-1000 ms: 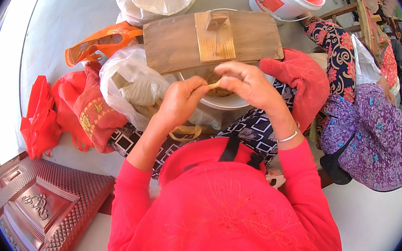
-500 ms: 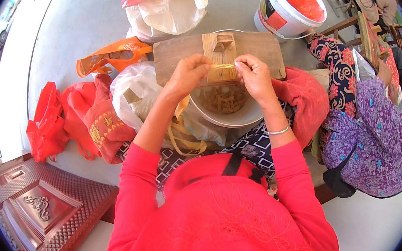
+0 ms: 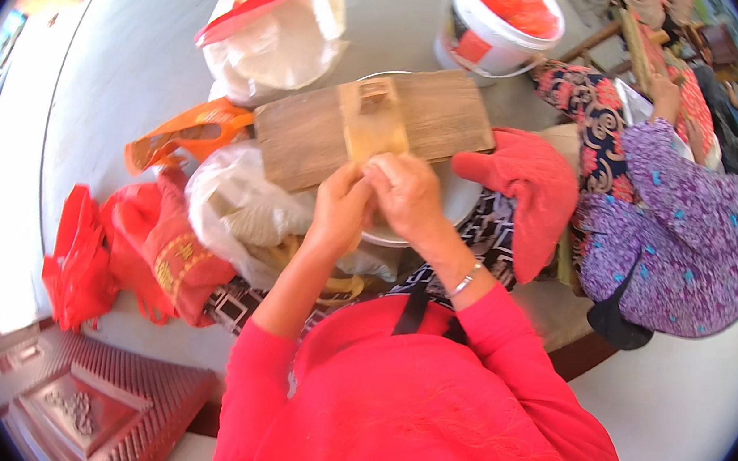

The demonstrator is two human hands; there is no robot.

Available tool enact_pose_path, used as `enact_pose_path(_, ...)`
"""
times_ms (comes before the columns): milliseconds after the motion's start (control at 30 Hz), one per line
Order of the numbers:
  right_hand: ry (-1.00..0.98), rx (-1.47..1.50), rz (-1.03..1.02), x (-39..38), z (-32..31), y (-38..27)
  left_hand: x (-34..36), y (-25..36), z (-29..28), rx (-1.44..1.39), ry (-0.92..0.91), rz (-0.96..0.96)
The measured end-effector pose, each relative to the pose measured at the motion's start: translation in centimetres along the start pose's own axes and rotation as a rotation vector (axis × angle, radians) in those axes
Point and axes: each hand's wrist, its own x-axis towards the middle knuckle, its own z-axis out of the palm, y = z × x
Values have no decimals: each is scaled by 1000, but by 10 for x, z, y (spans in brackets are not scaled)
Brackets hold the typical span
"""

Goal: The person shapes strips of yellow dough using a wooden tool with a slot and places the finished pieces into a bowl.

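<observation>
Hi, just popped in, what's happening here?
A person in a red top has the left hand and right hand together near a wooden board lying across a white tub. Whatever is between the fingers is hidden. A white bucket stands beyond the board.

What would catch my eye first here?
Probably the bright red sweater filling the lower middle, with the left hand and right hand close together above it, at the near edge of a wooden board. A purple flowered top stands out at the right, and a white bucket at the top.
</observation>
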Motion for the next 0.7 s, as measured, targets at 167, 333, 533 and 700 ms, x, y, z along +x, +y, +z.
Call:
enact_pose_path(167, -310, -37, -99, -2, -37, 10, -49, 40, -24, 520, -205, -29)
enact_pose_path(333, -871, 1143, 26, -3, -121, -91, -84, 156, 4, 673, -385, 472)
enact_pose_path(533, -398, 993, 312, 17, -105, -87, -72, 98, 12, 223, -131, 414)
enact_pose_path(700, -117, 55, 57, -1, -34, -25, -34, 30, 4, -299, -239, -125)
